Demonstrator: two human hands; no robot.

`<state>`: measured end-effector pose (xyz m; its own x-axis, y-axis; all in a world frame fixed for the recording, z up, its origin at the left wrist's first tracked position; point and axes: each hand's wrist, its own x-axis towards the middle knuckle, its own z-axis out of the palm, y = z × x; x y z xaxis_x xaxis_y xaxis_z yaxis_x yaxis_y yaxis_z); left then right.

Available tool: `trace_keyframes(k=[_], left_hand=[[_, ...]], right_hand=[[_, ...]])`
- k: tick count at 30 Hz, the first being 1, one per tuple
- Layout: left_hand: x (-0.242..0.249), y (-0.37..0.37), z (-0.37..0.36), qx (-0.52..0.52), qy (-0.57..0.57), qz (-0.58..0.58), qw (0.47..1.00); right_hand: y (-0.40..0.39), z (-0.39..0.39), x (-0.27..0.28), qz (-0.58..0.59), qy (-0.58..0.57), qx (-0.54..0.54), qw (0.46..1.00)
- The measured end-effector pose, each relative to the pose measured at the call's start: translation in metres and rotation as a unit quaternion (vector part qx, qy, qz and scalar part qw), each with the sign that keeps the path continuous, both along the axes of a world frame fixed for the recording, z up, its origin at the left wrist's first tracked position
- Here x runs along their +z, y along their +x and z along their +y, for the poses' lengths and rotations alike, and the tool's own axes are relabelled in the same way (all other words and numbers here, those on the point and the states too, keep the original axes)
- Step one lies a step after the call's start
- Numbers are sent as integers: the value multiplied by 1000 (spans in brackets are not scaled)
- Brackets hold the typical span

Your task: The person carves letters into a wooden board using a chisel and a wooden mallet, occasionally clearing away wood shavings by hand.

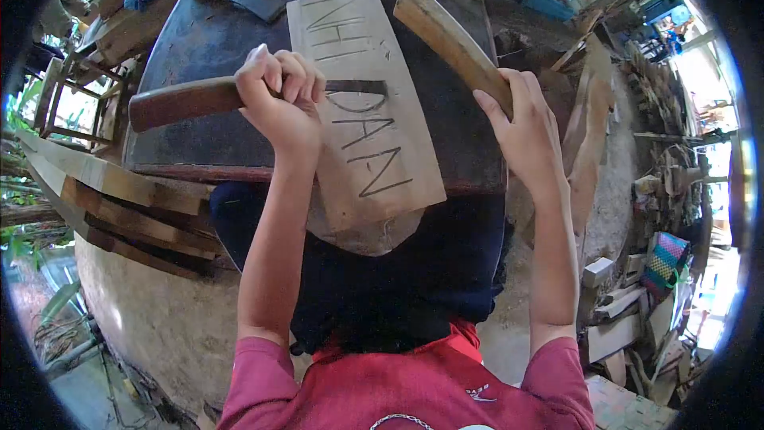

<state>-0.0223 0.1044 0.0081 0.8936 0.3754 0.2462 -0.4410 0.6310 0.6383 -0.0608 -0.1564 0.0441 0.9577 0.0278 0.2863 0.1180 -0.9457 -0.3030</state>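
Observation:
My left hand is closed around a chisel. The chisel's brown wooden handle sticks out to the left, and its dark flat blade reaches right, over the board's middle. That board is pale wood with dark hand-drawn capital letters, lying on the dark table with its near end over my lap. In my right hand a thick wooden stick is gripped by its lower end. The stick slants up and left beside the board's right edge, apart from the chisel.
A broad-bladed tool with a wooden handle lies at the table's far left. Curved timber pieces are stacked at the left, below a wooden chair. On the right stand a long plank, wood offcuts and a woven checkered bag.

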Motion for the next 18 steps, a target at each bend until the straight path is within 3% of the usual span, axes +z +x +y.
trace_keyframes(k=[8, 12, 14, 17, 18], left_hand=[[-3, 4, 6, -3, -80, 28, 996], [-7, 9, 23, 59, -97, 12, 993], [0, 9, 23, 111, -102, 49, 987], [-9, 7, 27, 83, -56, 52, 994], [-9, 6, 24, 84, -46, 65, 993]], right_hand=[[29, 17, -23, -42, -50, 5, 998], [30, 19, -30, -61, -46, 6, 997], [31, 19, -32, -88, -44, 16, 995], [25, 31, -22, -222, -101, 26, 970], [22, 35, -19, -210, -69, 60, 973]])
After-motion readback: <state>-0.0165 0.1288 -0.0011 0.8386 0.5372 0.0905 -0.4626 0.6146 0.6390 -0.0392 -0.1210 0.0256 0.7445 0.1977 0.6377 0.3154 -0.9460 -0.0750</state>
